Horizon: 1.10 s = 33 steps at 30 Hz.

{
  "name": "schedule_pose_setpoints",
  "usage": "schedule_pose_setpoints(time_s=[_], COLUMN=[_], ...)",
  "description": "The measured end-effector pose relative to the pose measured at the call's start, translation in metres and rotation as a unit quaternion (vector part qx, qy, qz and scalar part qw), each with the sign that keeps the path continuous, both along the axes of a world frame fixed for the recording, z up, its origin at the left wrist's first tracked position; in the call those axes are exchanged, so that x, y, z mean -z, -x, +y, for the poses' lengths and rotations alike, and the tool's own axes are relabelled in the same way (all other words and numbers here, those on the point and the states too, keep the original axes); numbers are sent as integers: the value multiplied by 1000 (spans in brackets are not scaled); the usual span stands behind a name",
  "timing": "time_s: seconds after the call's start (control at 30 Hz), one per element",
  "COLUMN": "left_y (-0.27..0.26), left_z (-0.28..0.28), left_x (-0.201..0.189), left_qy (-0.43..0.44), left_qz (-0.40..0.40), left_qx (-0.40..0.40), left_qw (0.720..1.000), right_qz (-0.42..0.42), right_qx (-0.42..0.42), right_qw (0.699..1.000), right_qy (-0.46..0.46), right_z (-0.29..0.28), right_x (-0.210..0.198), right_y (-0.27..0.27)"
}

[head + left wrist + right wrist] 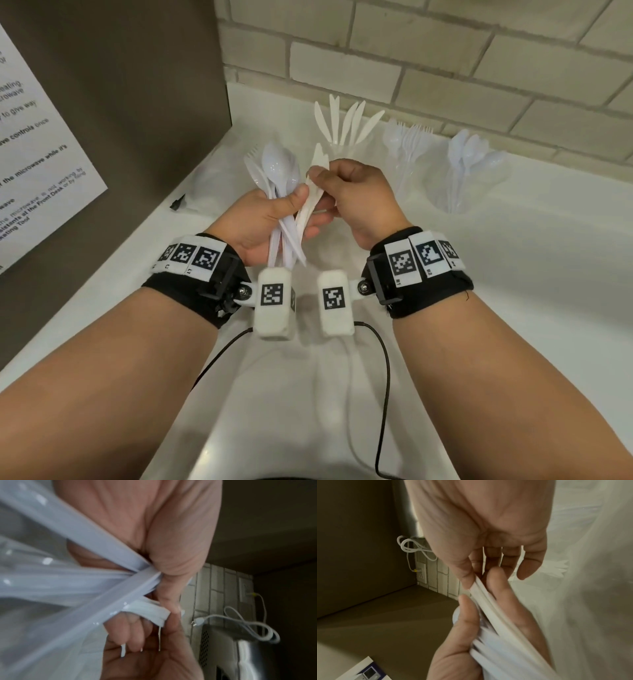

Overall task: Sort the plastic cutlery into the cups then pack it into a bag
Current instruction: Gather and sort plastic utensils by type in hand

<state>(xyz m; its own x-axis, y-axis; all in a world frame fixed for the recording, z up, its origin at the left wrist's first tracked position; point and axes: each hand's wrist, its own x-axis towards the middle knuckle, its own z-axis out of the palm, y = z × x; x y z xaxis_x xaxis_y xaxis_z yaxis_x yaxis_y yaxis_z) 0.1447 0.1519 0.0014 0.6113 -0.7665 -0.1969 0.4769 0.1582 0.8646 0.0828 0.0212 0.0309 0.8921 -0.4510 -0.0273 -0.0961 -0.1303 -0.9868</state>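
Observation:
My left hand point(274, 219) grips a bunch of mixed white plastic cutlery point(279, 171), spoons and a fork fanning upward, handles poking out below the palm. My right hand point(342, 192) pinches a couple of cream knives point(320, 156) at the right edge of that bunch, between thumb and forefinger. The right wrist view shows the pinch on the knives point(485, 595) beside the left hand point(462, 649). In the left wrist view the handles point(96, 555) cross my left palm point(171, 534). Behind stand three clear cups: knives point(344, 137), forks point(409, 161), spoons point(467, 178).
A clear plastic bag point(202, 188) lies at the back left of the white counter point(531, 274). A dark microwave point(120, 102) with a paper notice point(34, 154) walls off the left, a brick wall point(445, 68) the back. A black cable point(385, 377) trails near me.

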Motion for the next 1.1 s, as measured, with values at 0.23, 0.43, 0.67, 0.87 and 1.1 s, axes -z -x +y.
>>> schedule_pose_setpoints(time_s=[0.23,0.43,0.67,0.87,1.1], left_y=[-7,-7,-16,-21,-24], left_z=[9,4,-4,-10,-9], left_x=[7,6,6,8,6], left_qy=[38,26,-78,-85,-41], left_qz=[51,66,58,69,88], left_qx=[76,19,-112,-82,-17], left_qw=[995,997,989,991,995], right_qz=[3,-9,-216,-240,-3], right_qx=[10,50,218,227,175], right_qw=[1000,998,951,930,951], right_qy=[-26,-34,37,160,254], right_z=[-9,-25,-71,-87,-107], right_x=[-3,-7,-49,-36,-5], right_y=[1,1,-21,-82,-139])
